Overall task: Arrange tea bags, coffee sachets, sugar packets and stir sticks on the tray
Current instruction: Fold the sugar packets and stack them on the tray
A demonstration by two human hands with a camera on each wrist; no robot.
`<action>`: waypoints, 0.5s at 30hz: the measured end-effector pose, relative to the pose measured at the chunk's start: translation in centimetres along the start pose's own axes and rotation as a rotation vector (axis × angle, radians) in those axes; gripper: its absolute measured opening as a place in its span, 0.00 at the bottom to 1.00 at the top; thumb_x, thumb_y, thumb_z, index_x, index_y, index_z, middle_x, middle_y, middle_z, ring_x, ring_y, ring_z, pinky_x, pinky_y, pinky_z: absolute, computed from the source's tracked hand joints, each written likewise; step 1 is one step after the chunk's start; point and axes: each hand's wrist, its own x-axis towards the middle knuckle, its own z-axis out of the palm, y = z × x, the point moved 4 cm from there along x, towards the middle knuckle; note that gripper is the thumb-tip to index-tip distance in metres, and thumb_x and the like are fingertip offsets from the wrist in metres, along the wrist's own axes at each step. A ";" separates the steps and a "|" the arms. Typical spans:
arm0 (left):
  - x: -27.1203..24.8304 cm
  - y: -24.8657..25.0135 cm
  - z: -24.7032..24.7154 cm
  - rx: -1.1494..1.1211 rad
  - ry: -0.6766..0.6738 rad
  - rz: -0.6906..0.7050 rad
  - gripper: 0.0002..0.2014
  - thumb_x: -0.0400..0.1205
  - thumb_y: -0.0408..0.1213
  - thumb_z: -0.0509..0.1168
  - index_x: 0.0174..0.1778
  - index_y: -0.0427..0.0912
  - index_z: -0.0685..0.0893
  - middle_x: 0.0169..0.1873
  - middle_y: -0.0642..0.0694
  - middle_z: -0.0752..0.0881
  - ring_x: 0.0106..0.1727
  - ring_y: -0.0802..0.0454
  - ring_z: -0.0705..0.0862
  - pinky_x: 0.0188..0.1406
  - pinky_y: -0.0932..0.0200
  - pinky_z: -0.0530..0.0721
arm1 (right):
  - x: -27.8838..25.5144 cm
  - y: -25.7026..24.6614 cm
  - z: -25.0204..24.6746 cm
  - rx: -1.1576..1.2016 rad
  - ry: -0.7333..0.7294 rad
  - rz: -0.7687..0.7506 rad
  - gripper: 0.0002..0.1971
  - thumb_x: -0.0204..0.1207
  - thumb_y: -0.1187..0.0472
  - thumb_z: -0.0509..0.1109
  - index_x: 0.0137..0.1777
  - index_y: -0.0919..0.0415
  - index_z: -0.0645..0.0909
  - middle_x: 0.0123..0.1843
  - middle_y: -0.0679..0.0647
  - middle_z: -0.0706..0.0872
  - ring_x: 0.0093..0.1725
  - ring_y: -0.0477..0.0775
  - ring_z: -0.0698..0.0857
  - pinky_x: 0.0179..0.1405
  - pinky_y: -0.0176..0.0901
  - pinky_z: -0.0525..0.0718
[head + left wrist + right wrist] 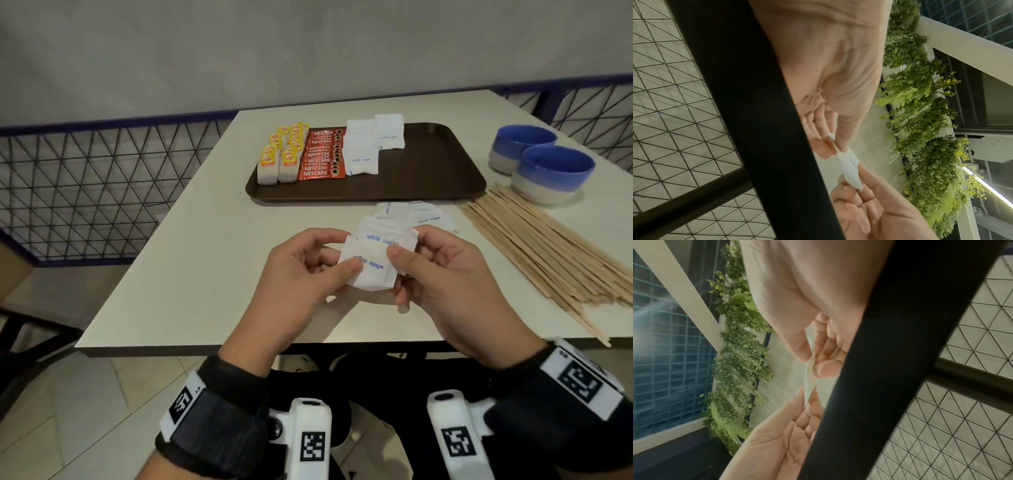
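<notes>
A pale table stands against a wire-mesh railing, with a grey wall behind. At its far side lies a dark brown tray, filled from its left end: two rows of yellow-tagged tea bags, then a stack of red coffee sachets, then white sugar packets in small piles. The right half of the tray is bare.

Nearer the person, the left hand and the right hand hold a small stack of sugar packets between them above the table's near edge. Each hand pinches one side, thumb on top and fingers beneath; the wrist views show the same narrow pinch from the edge. The top two packets sit askew, their print facing opposite ways.

The step in hand seems to be squaring this stack before setting it down. It would go best by tapping the edges level with light pressure, since the paper crumples easily, and turning the odd packet so the print matches. The stack likely belongs just right of the piles already placed.

Further right, a few loose packets wait on the table, then a spread of wooden stir sticks, and two blue bowls beyond them.
</notes>
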 end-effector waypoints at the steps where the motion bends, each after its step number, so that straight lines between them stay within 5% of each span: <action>1: 0.0 -0.1 0.0 -0.012 0.004 0.000 0.13 0.79 0.27 0.75 0.59 0.40 0.88 0.40 0.39 0.93 0.34 0.52 0.87 0.37 0.61 0.84 | 0.0 0.0 0.0 0.008 0.006 -0.002 0.05 0.84 0.65 0.71 0.54 0.66 0.86 0.35 0.63 0.88 0.26 0.58 0.80 0.29 0.49 0.79; 5: 0.3 -0.6 -0.4 -0.091 0.040 -0.006 0.09 0.79 0.25 0.74 0.54 0.38 0.90 0.41 0.41 0.92 0.33 0.50 0.84 0.45 0.40 0.88 | 0.0 -0.1 -0.5 0.064 0.045 0.022 0.05 0.84 0.64 0.70 0.54 0.64 0.87 0.36 0.62 0.87 0.30 0.57 0.81 0.25 0.46 0.80; 8: 0.2 -0.6 -0.7 -0.112 0.060 0.009 0.06 0.76 0.25 0.76 0.43 0.39 0.90 0.44 0.38 0.90 0.42 0.42 0.86 0.60 0.21 0.83 | 0.0 -0.2 -0.7 0.137 0.064 0.073 0.06 0.85 0.65 0.68 0.52 0.60 0.88 0.36 0.59 0.87 0.31 0.55 0.81 0.28 0.42 0.81; 11: -0.1 -0.1 -1.0 -0.056 0.109 0.044 0.09 0.70 0.24 0.72 0.38 0.44 0.89 0.53 0.49 0.91 0.59 0.49 0.88 0.66 0.26 0.82 | 0.0 -0.4 -0.9 0.223 0.092 0.109 0.09 0.86 0.66 0.66 0.50 0.59 0.88 0.37 0.60 0.87 0.32 0.54 0.82 0.28 0.42 0.81; 15: -0.1 -0.1 -1.0 -0.038 0.114 0.044 0.12 0.74 0.21 0.71 0.39 0.46 0.89 0.62 0.52 0.89 0.66 0.48 0.87 0.66 0.25 0.82 | 0.0 -0.4 -0.9 0.259 0.085 0.111 0.09 0.85 0.68 0.64 0.56 0.64 0.86 0.43 0.61 0.90 0.34 0.56 0.83 0.30 0.43 0.82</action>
